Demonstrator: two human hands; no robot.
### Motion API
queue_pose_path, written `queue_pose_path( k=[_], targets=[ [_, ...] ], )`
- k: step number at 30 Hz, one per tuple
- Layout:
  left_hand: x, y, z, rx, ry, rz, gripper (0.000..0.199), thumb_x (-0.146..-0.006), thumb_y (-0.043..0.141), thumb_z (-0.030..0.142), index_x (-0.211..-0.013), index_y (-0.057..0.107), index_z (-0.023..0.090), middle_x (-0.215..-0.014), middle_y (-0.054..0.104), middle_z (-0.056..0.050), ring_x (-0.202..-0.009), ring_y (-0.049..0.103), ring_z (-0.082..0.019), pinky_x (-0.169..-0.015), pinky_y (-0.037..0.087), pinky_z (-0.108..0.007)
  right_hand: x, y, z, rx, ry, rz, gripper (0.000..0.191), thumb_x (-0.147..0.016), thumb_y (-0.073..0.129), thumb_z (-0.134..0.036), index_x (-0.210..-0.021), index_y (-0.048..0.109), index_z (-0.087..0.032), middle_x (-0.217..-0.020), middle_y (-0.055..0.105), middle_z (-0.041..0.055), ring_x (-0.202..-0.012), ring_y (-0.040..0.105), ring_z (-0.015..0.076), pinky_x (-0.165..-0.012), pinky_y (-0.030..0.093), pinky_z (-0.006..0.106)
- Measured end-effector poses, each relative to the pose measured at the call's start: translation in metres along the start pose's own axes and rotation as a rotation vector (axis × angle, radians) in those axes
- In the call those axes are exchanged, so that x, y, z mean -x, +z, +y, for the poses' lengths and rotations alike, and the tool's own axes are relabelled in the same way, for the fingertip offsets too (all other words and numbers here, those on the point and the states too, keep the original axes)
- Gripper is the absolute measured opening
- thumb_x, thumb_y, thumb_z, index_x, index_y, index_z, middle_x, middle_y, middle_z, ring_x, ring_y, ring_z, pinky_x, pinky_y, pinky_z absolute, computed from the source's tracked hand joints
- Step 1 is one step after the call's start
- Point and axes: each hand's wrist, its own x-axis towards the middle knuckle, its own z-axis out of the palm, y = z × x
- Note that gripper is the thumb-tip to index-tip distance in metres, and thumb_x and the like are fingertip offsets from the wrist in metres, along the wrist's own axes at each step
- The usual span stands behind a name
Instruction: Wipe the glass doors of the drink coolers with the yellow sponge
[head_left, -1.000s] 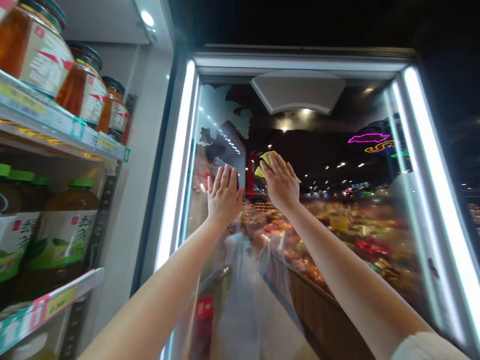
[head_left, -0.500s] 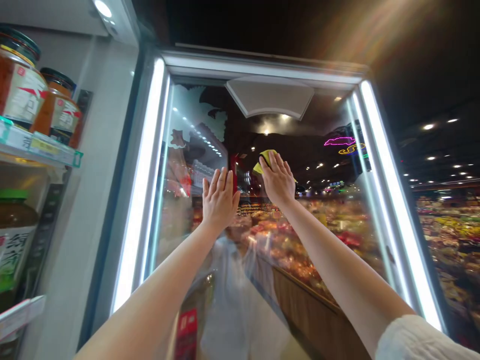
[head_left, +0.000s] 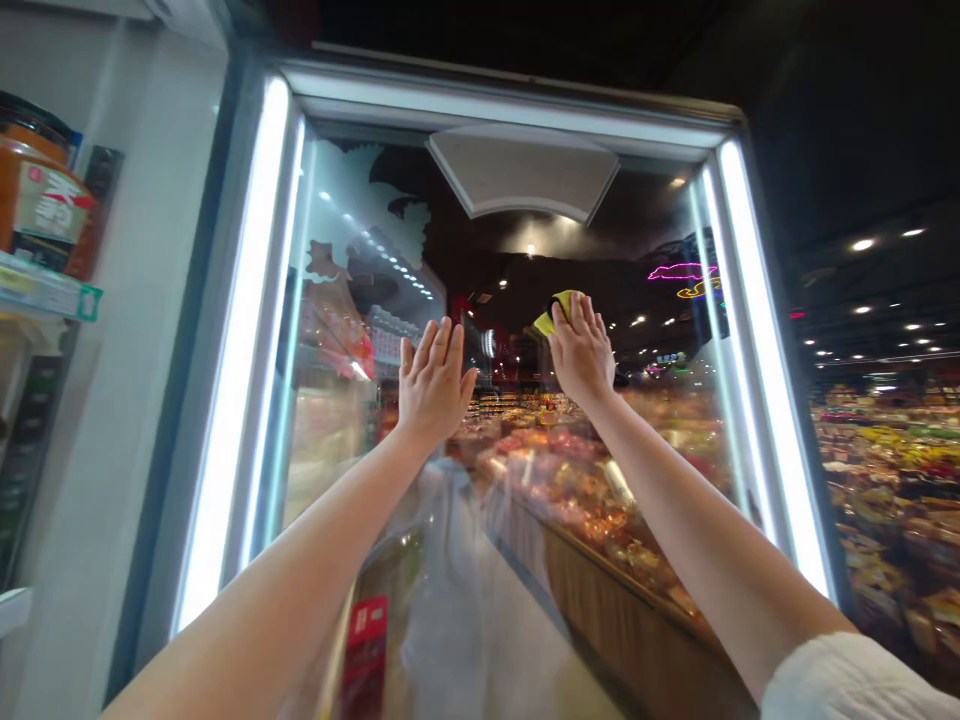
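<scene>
A glass door [head_left: 360, 340] with bright light strips down both sides stands in front of me. My left hand [head_left: 433, 385] lies flat on the glass near its middle, fingers stretched out, with nothing in it. To the right and slightly higher, my right hand [head_left: 583, 350] presses a yellow-green cloth [head_left: 555, 312] against the pane. The cloth shows past the fingertips on the left side; the rest of it is hidden under the palm. A white curved panel [head_left: 525, 175] shows at the top of the door.
Jars [head_left: 45, 200] stand on a shelf [head_left: 45, 285] inside the cabinet at the left. The door's metal frame [head_left: 517, 95] runs along the top. Beyond the right edge lie colourful produce displays [head_left: 885, 470]. A red sign [head_left: 367, 650] shows low through the glass.
My right hand has slid the cloth to the right across the glass. My left hand stays flat in nearly the same place. The view has shifted a little to the right.
</scene>
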Motion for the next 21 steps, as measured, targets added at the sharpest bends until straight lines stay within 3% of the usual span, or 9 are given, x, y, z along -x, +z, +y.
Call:
queue_pose_path(
  k=[4,7,11,15,18,21],
  targets=[
    [-0.008,0.007,0.010,0.005,0.015,0.022,0.064,-0.099,0.038,0.039,-0.158,0.035,0.015,-0.166,0.034,-0.013,-0.156,0.026,-0.029,-0.128,0.016,-0.055,0.019,-0.005,-0.017,0.039,-0.183,-0.081,0.052,-0.105,0.038,-0.028,-0.155,0.043,-0.016,-0.168,0.030,0.0110,-0.157,0.024,0.0257,-0.127,0.027,0.046],
    [-0.008,0.012,0.022,0.009,0.018,0.022,0.064,-0.099,0.038,0.038,-0.158,0.035,0.012,-0.165,0.035,-0.014,-0.156,0.026,-0.028,-0.129,0.016,-0.054,0.051,-0.018,0.013,0.039,-0.296,-0.119,0.050,-0.104,0.038,-0.025,-0.154,0.046,-0.020,-0.167,0.032,0.0090,-0.156,0.026,0.0229,-0.127,0.028,0.044],
    [-0.005,0.021,0.037,0.021,0.021,0.006,0.064,-0.099,0.039,0.037,-0.158,0.035,0.015,-0.165,0.035,-0.013,-0.156,0.026,-0.028,-0.129,0.015,-0.056,0.055,-0.023,0.069,0.060,-0.128,-0.057,0.052,-0.103,0.036,-0.022,-0.154,0.046,-0.020,-0.165,0.035,0.0105,-0.156,0.028,0.0248,-0.125,0.029,0.051],
    [-0.007,0.031,0.053,0.021,0.033,0.020,0.064,-0.099,0.041,0.036,-0.159,0.033,0.018,-0.167,0.031,-0.011,-0.157,0.024,-0.028,-0.129,0.010,-0.059,0.025,-0.014,0.075,0.079,0.048,0.011,0.054,-0.103,0.037,-0.024,-0.156,0.042,-0.017,-0.167,0.031,0.0135,-0.157,0.024,0.0282,-0.124,0.030,0.054],
    [-0.008,0.038,0.068,0.039,0.055,0.019,0.064,-0.099,0.042,0.036,-0.160,0.032,0.019,-0.167,0.030,-0.011,-0.157,0.023,-0.029,-0.128,0.007,-0.061,0.030,-0.014,0.066,0.080,-0.028,-0.010,0.054,-0.104,0.038,-0.027,-0.158,0.038,-0.020,-0.168,0.029,0.0112,-0.157,0.022,0.0266,-0.125,0.029,0.053],
    [-0.008,0.044,0.084,0.061,0.065,0.013,0.065,-0.099,0.043,0.036,-0.160,0.032,0.019,-0.168,0.030,-0.011,-0.157,0.023,-0.029,-0.128,0.007,-0.061,0.064,-0.025,0.080,0.086,-0.194,-0.098,0.053,-0.104,0.038,-0.026,-0.157,0.040,-0.022,-0.168,0.029,0.0086,-0.157,0.022,0.0230,-0.127,0.026,0.048]
  ],
)
